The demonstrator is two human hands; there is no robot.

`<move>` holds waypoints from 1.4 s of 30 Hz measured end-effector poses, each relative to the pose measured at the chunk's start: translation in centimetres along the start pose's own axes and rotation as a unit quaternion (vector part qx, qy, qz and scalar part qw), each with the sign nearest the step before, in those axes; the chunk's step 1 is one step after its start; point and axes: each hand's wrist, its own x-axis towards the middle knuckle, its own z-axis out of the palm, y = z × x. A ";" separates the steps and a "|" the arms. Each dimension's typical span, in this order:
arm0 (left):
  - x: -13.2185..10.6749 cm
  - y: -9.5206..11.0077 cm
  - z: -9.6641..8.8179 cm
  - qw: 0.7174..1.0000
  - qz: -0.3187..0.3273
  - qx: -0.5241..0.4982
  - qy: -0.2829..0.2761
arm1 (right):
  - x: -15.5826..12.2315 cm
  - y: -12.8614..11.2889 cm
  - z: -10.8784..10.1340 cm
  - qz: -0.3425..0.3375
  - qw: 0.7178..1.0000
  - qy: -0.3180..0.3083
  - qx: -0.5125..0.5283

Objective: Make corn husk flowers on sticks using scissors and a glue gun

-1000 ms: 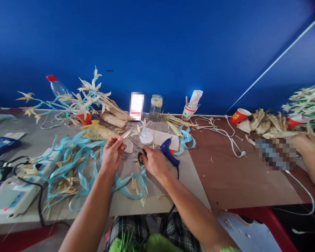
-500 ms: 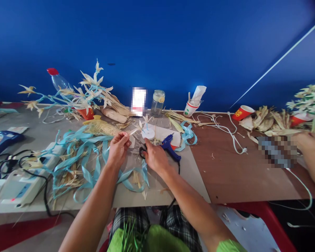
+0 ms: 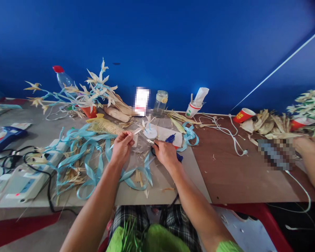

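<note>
My left hand (image 3: 123, 146) pinches a pale strip of corn husk (image 3: 138, 131) between thumb and fingers, its tip pointing up and to the right. In my right hand (image 3: 166, 152) is a pair of scissors (image 3: 150, 141), the blades pointing left toward the husk but apart from it; part of the black handle is hidden by my fingers. Just behind the hands stands a white round disc (image 3: 150, 133) with a small husk flower on it. A blue glue gun (image 3: 170, 139) lies beyond my right hand, partly covered by it.
Blue ribbon (image 3: 90, 171) and husk scraps spread left of my hands, near a power strip (image 3: 36, 180) and another blue glue gun (image 3: 10, 134). Husk flowers in a red cup (image 3: 89, 112), a bottle (image 3: 160, 103) and a phone stand behind. Another person's hand (image 3: 308, 150) is at right.
My right hand has raised the scissors off the table and turned them, blades now toward my left hand. The left hand still pinches the husk strip. The view has shifted slightly.
</note>
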 end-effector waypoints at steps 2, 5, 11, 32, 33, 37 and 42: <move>0.0 -0.1 0.0 1.000 -0.006 0.000 -0.004 | 0.0 0.2 0.0 -0.009 1.000 0.001 0.005; 0.0 -0.1 0.0 1.000 -0.012 -0.004 0.000 | -0.2 0.2 0.2 -0.009 1.000 -0.012 0.012; 0.0 -0.1 0.1 1.000 -0.013 -0.002 0.003 | -0.3 0.1 0.1 -0.015 0.998 -0.052 0.011; 0.3 -0.3 -0.5 1.000 -0.019 -0.018 0.002 | -0.4 -1.4 0.6 -0.162 0.985 0.022 0.050; 0.2 -0.3 -0.5 1.000 -0.017 -0.018 0.001 | -0.4 -1.6 0.7 -0.185 0.982 0.008 0.045; 0.2 -0.1 -0.3 1.000 -0.014 -0.015 0.000 | -0.6 -2.4 1.4 -0.218 0.976 -0.014 -0.006; 0.1 0.1 -0.3 1.000 -0.010 -0.024 -0.005 | -0.2 -2.5 2.2 -0.206 0.978 0.006 -0.005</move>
